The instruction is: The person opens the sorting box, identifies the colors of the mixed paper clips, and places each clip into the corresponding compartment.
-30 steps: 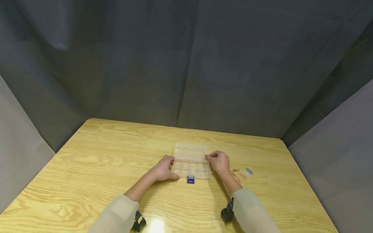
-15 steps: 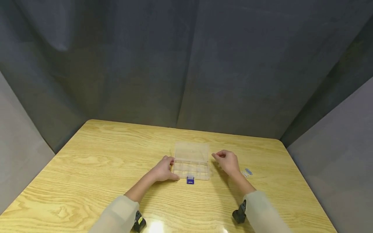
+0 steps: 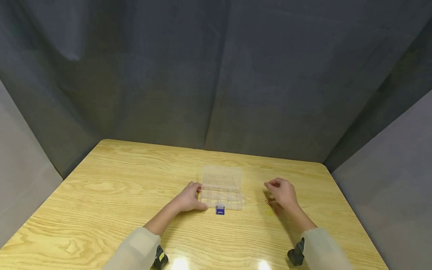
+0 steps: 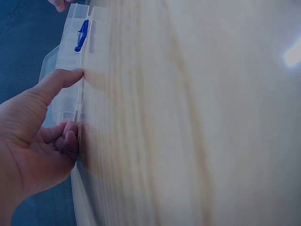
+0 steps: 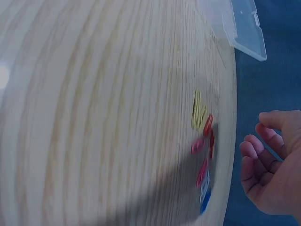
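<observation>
A clear plastic compartment box [image 3: 227, 197] stands on the table with its lid [image 3: 221, 175] raised at the back and a blue latch [image 3: 220, 210] at the front. My left hand [image 3: 189, 197] grips the box's left end, thumb at the front edge, other fingers curled at the side. Over to the right, my right hand [image 3: 283, 193] is above the table near scattered paper clips [image 3: 270, 202], with nothing between thumb and forefinger. In the right wrist view, yellow clips [image 5: 196, 110], red, pink and white ones and a blue clip [image 5: 205, 201] lie in a loose row.
The wooden table [image 3: 135, 168] has its far edge beyond the box. Dark curtains [image 3: 162, 75] hang behind it, and a grey panel [image 3: 388, 168] stands on the right. A black camera [image 3: 296, 254] is worn on each wrist.
My right hand has moved from the box's right side out to the right, over the paper clips. My left hand stays on the box.
</observation>
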`<state>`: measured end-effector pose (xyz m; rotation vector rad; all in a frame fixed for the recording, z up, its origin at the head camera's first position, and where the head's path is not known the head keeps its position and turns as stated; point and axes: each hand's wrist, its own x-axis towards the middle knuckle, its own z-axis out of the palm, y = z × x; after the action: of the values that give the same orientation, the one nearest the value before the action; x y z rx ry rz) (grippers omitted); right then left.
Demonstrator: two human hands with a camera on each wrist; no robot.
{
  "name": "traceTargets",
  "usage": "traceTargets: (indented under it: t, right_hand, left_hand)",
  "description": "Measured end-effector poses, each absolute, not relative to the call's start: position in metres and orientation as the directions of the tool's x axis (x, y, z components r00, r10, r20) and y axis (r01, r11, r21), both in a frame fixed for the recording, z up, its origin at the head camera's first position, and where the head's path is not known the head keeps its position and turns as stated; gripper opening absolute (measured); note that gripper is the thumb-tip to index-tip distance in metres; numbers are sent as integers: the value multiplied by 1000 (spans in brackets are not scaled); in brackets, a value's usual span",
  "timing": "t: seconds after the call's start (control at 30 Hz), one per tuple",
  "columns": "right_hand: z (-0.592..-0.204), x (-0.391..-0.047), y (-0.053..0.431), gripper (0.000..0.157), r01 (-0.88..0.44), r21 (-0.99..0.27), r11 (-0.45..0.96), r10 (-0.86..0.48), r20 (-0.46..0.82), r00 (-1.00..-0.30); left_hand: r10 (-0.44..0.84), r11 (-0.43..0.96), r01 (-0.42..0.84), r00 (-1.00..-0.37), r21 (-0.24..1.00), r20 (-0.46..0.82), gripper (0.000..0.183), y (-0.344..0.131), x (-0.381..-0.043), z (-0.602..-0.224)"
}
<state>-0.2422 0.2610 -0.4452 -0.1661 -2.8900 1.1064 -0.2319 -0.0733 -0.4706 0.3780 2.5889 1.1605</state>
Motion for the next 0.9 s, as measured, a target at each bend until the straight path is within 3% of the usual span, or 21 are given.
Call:
traceTargets:
  t: [0.6,0.9]
  right_hand:
    - [-449,-223,311,29,51,-531,846,101,65,-993]
    - [-459,-220,328,27,78,-485,871,93,7,-996]
  left_hand:
    - [355,632,133,-925,763,-133,80,-75,-234,-475]
    - [350,638,130,-927,759,-135,79,-76,-234,-475]
